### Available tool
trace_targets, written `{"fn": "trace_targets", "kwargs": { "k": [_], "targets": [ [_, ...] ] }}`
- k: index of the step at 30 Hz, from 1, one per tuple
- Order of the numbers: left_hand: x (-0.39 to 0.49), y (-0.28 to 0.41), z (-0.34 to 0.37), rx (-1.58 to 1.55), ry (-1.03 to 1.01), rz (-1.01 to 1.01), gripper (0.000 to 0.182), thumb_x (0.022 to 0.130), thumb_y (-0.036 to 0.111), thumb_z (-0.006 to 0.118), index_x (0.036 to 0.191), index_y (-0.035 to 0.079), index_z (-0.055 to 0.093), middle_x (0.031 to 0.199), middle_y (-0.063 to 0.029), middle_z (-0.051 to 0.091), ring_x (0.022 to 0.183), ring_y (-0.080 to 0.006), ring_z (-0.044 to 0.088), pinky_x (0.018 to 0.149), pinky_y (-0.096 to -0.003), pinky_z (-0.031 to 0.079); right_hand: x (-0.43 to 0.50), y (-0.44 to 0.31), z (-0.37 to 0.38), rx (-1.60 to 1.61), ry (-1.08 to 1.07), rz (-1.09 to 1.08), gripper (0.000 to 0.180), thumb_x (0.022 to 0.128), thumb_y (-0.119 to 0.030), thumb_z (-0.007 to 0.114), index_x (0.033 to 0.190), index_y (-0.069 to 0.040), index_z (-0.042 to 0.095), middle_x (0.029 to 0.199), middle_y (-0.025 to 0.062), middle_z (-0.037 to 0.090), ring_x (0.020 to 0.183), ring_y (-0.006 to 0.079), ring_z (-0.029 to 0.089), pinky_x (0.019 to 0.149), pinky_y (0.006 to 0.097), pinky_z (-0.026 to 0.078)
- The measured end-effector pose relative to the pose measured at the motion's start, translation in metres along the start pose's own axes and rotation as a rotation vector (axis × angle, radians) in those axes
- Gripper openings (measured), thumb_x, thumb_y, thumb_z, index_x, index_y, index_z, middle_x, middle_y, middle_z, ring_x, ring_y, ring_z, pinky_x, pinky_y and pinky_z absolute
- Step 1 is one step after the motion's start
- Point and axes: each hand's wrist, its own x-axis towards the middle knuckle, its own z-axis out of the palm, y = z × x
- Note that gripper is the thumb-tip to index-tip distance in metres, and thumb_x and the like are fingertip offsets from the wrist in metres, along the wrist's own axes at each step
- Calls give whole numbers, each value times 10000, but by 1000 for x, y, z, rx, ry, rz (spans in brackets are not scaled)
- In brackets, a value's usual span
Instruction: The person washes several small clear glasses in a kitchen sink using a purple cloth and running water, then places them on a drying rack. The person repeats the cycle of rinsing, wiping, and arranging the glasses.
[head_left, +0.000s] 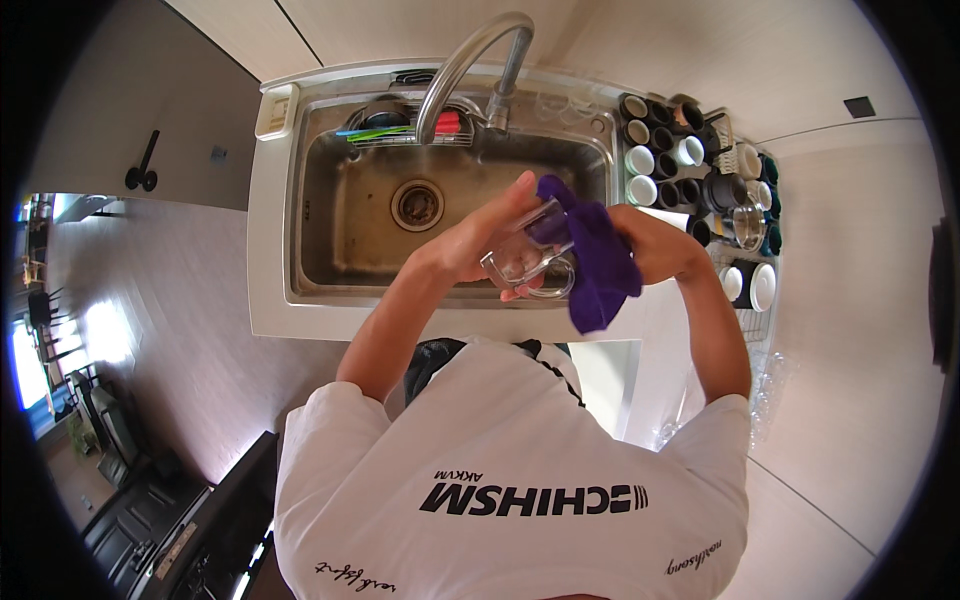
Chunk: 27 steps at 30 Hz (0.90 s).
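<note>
Over the right front part of the stainless-steel sink (352, 270), my left hand (484, 236) grips a clear glass mug (517, 259). The mug lies tilted, its looped handle towards me. My right hand (656, 244) holds a purple cloth (604, 262). Part of the cloth shows through the glass at the mug's far end, and the rest hangs down beside the handle. The right fingers are largely hidden behind the cloth.
A curved metal faucet (469, 67) arches over the sink's back edge. Behind the basin sits a wire rack (450, 139) with coloured items. Several dark cups (664, 165) and white cups (641, 190) crowd the right counter, near a glass pitcher (746, 225). A pale soap dish (276, 112) stands at the back left.
</note>
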Motion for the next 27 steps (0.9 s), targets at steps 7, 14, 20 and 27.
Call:
{"fn": "trace_targets", "kwargs": {
  "k": [7,14,20,27],
  "targets": [
    [2,3,17,-20,174,-300,867,851,793,395,1252,36,525,775,-113,624,570,-208,604,381,-288,426,1,8,19,92,-169,151,322,883,-145,639,1171,-11,589,969,70,645,808,120,559,740,292,476],
    [10,-3,-3,-199,37,-392,893,838,808,400,1255,28,531,875,-123,631,570,-217,599,360,-293,411,1,27,50,390,114,174,242,972,-168,541,1155,-28,615,875,-6,617,733,52,541,637,233,453],
    [17,-20,-14,202,642,230,939,881,798,303,1240,-42,518,1103,-162,615,923,-244,641,772,-363,524,4,49,67,583,425,225,208,983,-192,513,1034,-42,648,747,-24,578,657,51,519,557,235,412],
    [2,-39,-18,1277,585,968,697,959,585,408,1261,-35,505,1094,-203,595,1008,-306,620,819,-361,511,14,49,77,802,631,306,370,1019,-391,436,1094,-63,590,651,-2,523,530,84,476,474,256,372]
  ]
}}
